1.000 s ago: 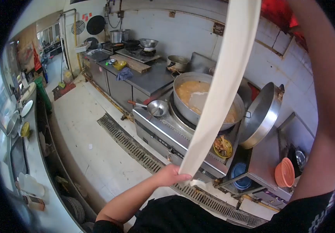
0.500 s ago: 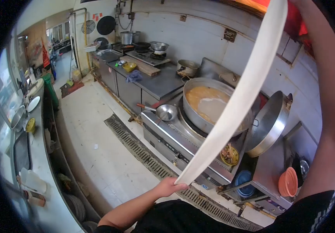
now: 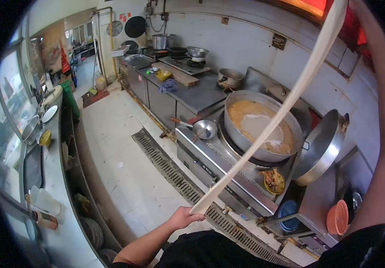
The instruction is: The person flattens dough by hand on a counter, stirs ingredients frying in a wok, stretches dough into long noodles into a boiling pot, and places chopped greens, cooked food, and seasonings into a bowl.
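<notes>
A long pale strip of noodle dough point(image 3: 286, 107) stretches diagonally between my two hands. My left hand point(image 3: 184, 217) is closed around its lower end, low in the middle of the view. At the top right, my raised right hand point(image 3: 355, 3) is at the dough's upper end; the frame edge cuts off most of its fingers. The strip looks thin and slightly twisted along its middle and widens near my left hand. Behind it stands a large pot point(image 3: 232, 129) of cloudy brownish liquid on the stove.
A ladle point(image 3: 205, 129) and a yellow bowl of food scraps point(image 3: 275, 182) sit by the pot. A large round metal pan point(image 3: 326, 152) leans at the right, above an orange basin point(image 3: 336, 217). A floor drain point(image 3: 170, 167) runs below. A counter point(image 3: 63, 187) lines the left.
The dough strip has become narrower and is turned more edge-on. My left hand has shifted slightly left, and the right arm slightly right. The whole view has swung a little left.
</notes>
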`<state>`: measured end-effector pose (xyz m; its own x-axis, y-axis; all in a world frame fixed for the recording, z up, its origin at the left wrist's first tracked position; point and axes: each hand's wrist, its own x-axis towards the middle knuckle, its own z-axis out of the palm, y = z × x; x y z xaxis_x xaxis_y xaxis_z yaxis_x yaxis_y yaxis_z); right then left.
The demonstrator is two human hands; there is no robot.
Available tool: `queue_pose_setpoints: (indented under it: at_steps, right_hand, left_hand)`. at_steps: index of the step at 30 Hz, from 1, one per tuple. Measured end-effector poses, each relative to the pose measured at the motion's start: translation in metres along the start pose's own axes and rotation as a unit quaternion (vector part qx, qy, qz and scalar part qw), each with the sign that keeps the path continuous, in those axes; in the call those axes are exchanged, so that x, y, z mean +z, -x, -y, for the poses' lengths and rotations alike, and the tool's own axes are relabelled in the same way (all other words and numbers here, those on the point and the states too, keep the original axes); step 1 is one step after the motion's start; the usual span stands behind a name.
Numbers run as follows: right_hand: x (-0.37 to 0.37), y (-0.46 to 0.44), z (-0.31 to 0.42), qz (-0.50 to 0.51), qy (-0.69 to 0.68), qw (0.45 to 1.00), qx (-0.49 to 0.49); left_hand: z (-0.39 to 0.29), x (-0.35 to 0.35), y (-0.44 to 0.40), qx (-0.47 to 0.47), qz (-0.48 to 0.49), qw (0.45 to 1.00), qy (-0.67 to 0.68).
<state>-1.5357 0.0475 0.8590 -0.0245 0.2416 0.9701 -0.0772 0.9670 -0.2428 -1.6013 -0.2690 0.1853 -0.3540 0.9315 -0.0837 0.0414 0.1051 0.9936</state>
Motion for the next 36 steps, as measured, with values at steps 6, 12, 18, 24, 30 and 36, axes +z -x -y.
queue_pose_setpoints:
  at_steps: [6, 12, 18, 24, 30, 36]
  right_hand:
    - [-0.038, -0.086, 0.01, 0.103, 0.77, 0.594, -0.21]
    - [-0.027, -0.037, 0.002, 0.011, 0.112, 0.99, 0.085]
    - [0.004, 0.142, -0.105, 0.294, -0.004, 0.922, 0.253]
    - [0.002, 0.457, -0.126, 0.443, -0.141, 0.68, 0.567]
    - [-0.016, 0.644, -0.08, 0.472, -0.065, 0.766, 0.431]
    - [-0.014, 0.601, 0.003, 0.396, -0.49, 0.416, 0.656]
  left_hand:
    - [0.022, 0.002, -0.002, -0.035, 0.082, 0.983, -0.159]
    - [-0.003, 0.02, -0.017, -0.065, 0.073, 0.97, -0.222]
    - [-0.057, -0.008, 0.005, 0.02, 0.09, 0.996, 0.009]
    - [-0.129, -0.051, 0.01, -0.037, 0.104, 0.987, 0.113]
    - [-0.168, -0.051, -0.009, -0.041, 0.044, 0.981, 0.182]
    - [-0.153, -0.03, -0.026, -0.062, 0.089, 0.99, 0.09]
